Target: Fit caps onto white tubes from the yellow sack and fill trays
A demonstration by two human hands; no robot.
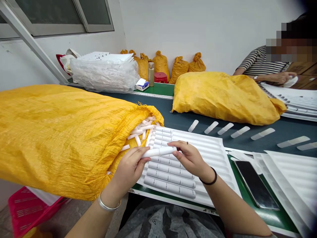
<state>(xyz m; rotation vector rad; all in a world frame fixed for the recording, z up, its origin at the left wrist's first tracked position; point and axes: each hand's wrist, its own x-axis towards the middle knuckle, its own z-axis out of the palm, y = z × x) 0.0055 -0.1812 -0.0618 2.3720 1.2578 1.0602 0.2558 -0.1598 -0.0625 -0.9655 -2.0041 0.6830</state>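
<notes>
A slim white tube (158, 152) with a seam near its middle is held level between my hands. My left hand (131, 164) pinches its left end, and my right hand (190, 158) grips the right end between thumb and fingers. Beneath it lies a white grooved tray (213, 155), where several printed white tubes (170, 181) rest in rows on the left side. At the left, the open mouth of a big yellow woven sack (61, 138) shows loose small white tubular pieces (138, 140). The print on the held tube is too small to read.
Several frosted tubes (240, 132) lie spaced along the dark belt (158, 105). A second yellow sack (223, 96) rests across it. Right of the tray are a phone (257, 185) and stacked trays (294, 178). A person in striped sleeves (257, 59) handles something white at far right.
</notes>
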